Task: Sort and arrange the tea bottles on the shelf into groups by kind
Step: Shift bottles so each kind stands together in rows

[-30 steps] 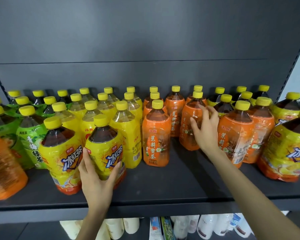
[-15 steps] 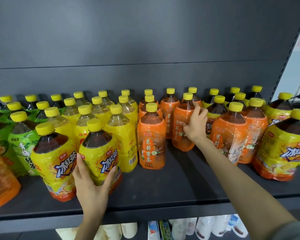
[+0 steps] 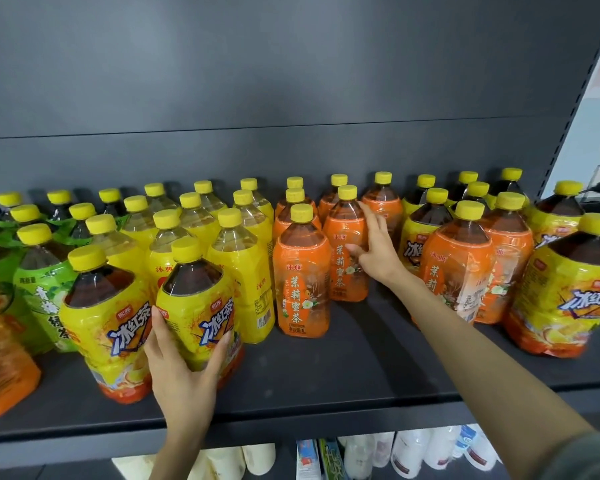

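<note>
Right hand (image 3: 376,261) uncurled, flat against orange bottle (image 3: 342,251) | left hand (image 3: 184,368) grips yellow bottle (image 3: 194,303)

shop: dark metal shelf (image 3: 326,386) stocked with tea bottles (image 3: 303,271).

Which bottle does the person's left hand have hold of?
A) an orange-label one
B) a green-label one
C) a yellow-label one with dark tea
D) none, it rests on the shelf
C: the left hand has its thumb and fingers curled round the yellow-label bottle of dark tea at the shelf front, while the right hand touches an orange-label bottle.
</note>
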{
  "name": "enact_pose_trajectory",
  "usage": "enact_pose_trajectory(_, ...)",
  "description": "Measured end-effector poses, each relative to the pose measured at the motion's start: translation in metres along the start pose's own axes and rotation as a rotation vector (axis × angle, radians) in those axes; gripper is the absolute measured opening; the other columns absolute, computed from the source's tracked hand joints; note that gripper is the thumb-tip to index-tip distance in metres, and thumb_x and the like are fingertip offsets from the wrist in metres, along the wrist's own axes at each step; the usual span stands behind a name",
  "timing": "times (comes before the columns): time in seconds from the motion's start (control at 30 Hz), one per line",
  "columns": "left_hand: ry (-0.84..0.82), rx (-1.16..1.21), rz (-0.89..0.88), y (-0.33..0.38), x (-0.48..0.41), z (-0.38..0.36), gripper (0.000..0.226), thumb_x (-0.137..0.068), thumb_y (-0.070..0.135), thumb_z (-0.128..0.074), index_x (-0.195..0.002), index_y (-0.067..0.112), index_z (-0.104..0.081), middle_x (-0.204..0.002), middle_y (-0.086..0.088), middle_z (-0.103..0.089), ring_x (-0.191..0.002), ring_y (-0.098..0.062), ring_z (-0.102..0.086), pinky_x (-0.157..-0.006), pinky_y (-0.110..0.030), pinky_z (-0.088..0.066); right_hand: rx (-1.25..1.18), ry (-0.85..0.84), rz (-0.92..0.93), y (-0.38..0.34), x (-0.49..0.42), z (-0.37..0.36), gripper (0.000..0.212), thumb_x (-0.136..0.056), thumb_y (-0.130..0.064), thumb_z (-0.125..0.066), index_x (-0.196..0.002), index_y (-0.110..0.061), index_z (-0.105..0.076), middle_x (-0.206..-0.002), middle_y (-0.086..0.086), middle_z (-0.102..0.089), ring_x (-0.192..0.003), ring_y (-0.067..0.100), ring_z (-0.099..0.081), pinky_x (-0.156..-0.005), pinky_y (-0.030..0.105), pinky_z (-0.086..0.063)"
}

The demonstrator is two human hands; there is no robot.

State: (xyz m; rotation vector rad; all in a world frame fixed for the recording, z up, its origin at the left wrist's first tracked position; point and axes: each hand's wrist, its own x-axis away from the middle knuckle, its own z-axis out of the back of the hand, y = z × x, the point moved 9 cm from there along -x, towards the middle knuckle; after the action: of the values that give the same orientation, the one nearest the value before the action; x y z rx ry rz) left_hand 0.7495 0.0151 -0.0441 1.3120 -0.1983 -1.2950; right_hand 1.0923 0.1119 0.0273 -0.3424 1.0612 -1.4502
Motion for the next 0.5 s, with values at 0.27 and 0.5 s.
enact_pose_trajectory(0.27,0.010,0.004,-0.003,0.004,0.005,0.003,0.104,-0.071,0.032,-0.077,-0.150,0.023,-0.011,-0.141,-0.020,-0.033,-0.130,-0.037,-0.036,-0.096,-0.055,-0.038,-0.044,0.046,-0.027,0.004,0.021,0.003,0.072,-0.093,-0.011,-0.056,-0.150,-0.025,-0.015,-0.155,0.007,-0.017,-0.143,0.025,-0.019,-0.113,0.050,-0.028)
enact_pose_trajectory(0.5,-0.049,0.064,0.015,0.016,0.019,-0.006,0.104,-0.066,0.045,-0.071,-0.148,0.033,-0.008,-0.143,-0.019,-0.032,-0.130,-0.038,-0.037,-0.096,-0.057,-0.036,0.152,0.468,0.361,-0.024,0.108,0.064,0.027,-0.092,-0.004,-0.051,-0.117,-0.010,-0.061,-0.130,0.007,-0.050,-0.124,0.016,-0.042,-0.106,0.028,-0.035)
